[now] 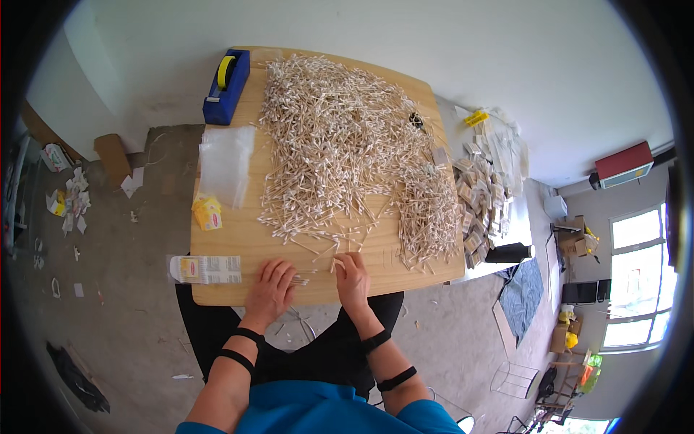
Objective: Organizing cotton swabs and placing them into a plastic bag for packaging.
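Note:
A wide heap of cotton swabs (340, 137), wooden-stemmed with white tips, spreads over the wooden table (289, 291). At the near edge my left hand (270, 291) is curled down on a small bunch of cotton swabs, whose ends (301, 278) poke out by the thumb. Just to its right my right hand (352, 281) is closed, thumb and fingers pinching what look like a few swabs; the fingers partly hide them. Loose swabs lie in front of both hands. Left of my left hand rests a clear packet (210, 269) with a printed label.
A blue tape dispenser (228, 87) with yellow tape stands at the far left corner. Clear plastic bags (225, 165) and yellow labels (207, 213) lie along the left side. Beyond the right edge, a side surface holds many packed swab bundles (477, 195) and a black cylinder (510, 253).

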{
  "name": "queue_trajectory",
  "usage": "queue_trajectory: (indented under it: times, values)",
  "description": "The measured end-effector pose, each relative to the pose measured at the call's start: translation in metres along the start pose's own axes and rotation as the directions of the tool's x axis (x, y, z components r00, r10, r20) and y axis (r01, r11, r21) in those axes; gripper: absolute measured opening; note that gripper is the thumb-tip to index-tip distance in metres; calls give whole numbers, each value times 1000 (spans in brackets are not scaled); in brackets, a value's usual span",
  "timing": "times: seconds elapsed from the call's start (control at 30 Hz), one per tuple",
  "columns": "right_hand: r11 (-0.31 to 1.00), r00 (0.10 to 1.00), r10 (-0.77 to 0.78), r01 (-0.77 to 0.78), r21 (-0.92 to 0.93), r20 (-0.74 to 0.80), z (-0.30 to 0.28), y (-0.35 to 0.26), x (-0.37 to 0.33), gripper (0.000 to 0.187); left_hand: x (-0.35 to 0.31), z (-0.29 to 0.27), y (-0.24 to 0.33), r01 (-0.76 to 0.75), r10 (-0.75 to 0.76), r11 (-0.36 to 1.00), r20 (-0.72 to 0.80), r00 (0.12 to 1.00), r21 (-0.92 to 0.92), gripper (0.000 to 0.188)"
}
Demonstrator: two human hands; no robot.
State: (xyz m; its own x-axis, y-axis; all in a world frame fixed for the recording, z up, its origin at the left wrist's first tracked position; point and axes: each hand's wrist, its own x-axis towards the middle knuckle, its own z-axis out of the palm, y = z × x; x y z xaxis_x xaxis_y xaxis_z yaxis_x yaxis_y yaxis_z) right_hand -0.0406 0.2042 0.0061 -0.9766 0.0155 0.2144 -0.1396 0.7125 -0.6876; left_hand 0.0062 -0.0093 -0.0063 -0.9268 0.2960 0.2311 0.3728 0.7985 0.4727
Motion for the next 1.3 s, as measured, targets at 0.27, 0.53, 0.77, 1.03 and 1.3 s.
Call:
queue_trajectory:
  times: [0.27, 0.53, 0.77, 1.03, 1.3]
  values:
    - [934, 907, -272, 330, -140, 323, 14, 1, 44, 8, -1, 0, 0, -13, 13, 999, 9, 1000, 29, 45]
    - [996, 978, -83, 85, -1, 192, 39, -16, 38, 8, 1, -4, 2, -20, 20, 999, -3, 1000, 40, 46]
    - [992, 977, -113, 121, -34, 182, 24, -5, 37, 11, 0, -4, 1, -9, 9, 999, 3, 1000, 45, 46]
    - [947, 940, -147, 224, -231, 308, 34, -5, 35, 8, -1, -5, 1, 3, -4, 999, 14, 1000, 38, 46]
    - [946, 947, -221, 266, -184, 234, 24, -8, 24, 10, 1, -2, 0, -2, 2, 999, 11, 1000, 42, 44]
